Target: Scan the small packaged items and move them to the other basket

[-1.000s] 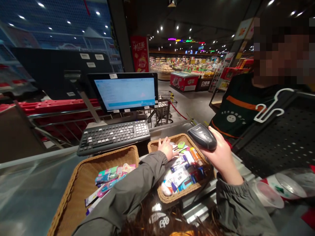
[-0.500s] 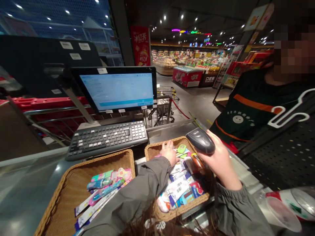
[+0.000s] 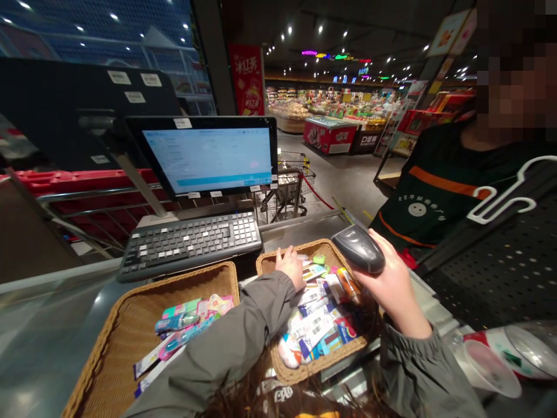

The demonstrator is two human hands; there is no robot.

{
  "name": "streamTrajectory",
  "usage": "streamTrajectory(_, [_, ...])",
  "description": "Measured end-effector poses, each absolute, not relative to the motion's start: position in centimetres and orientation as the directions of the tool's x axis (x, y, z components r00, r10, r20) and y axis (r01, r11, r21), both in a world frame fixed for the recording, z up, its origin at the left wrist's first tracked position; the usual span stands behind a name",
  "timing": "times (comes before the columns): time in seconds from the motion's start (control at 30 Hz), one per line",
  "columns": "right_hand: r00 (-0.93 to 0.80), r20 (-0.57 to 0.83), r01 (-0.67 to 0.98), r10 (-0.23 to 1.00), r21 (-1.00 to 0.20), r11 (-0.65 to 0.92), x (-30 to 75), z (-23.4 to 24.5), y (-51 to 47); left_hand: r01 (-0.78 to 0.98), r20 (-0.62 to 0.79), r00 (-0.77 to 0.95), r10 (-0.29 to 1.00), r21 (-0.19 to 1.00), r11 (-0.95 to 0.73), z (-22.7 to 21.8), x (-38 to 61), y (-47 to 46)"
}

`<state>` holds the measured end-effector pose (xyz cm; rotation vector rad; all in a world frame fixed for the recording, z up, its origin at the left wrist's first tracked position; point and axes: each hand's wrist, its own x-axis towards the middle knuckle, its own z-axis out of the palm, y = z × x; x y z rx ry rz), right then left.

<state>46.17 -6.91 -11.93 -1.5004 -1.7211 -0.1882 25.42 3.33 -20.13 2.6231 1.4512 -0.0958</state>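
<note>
Right hand (image 3: pixel 394 284) gripping scanner (image 3: pixel 359 248), over far right corner of right basket (image 3: pixel 324 362); left hand (image 3: pixel 290 269) inside basket's far left side, grip can't be told. Scanner probably light, stiff, smooth; hold around body. White packs (image 3: pixel 317 326) crowd right basket; left basket (image 3: pixel 111 354) holds fewer, coloured packs (image 3: pixel 174 343).
</note>
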Motion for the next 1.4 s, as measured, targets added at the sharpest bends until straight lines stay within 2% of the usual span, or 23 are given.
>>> streamTrajectory(0.17, [0.047,0.652,0.865,0.757,-0.406,0.296,45.3,-11.8,-7.2,0.846,-0.176,0.533,0.828,0.102,-0.523,-20.5,24.1,2.7])
streamTrajectory(0.33, [-0.008,0.666,0.858,0.746,-0.379,0.348,44.8,-11.4,-7.4,0.859,-0.135,0.505,0.853,0.175,-0.481,-21.6,25.0,2.4])
streamTrajectory(0.47, [0.016,0.691,0.853,0.723,-0.386,0.350,44.9,-11.1,-8.1,0.862,-0.085,0.494,0.865,0.180,-0.474,-21.7,24.8,2.5])
streamTrajectory(0.6, [0.008,0.695,0.856,0.719,-0.376,0.355,44.8,-11.1,-8.8,0.825,0.051,0.540,0.840,0.163,-0.540,-19.4,22.9,2.4])
streamTrajectory(0.77, [-0.057,0.714,0.853,0.697,-0.328,0.406,44.0,-10.6,-8.6,0.764,0.289,0.584,0.758,0.120,-0.634,-13.7,18.3,2.0])
streamTrajectory(1.03, [-0.164,0.784,0.772,0.599,-0.276,0.573,39.0,-6.6,-6.7,0.871,0.529,0.395,0.751,0.045,-0.490,-7.1,9.4,-0.2])
streamTrajectory(1.23, [-0.323,0.729,0.690,0.604,-0.255,0.677,32.3,-5.8,-7.8,0.943,0.604,0.260,0.753,0.010,-0.334,-4.9,4.0,-2.9])
streamTrajectory(1.4, [-0.382,0.708,0.658,0.594,-0.243,0.712,28.2,-5.4,-9.3,0.941,0.682,0.249,0.688,-0.003,-0.338,-4.4,0.2,-3.6])
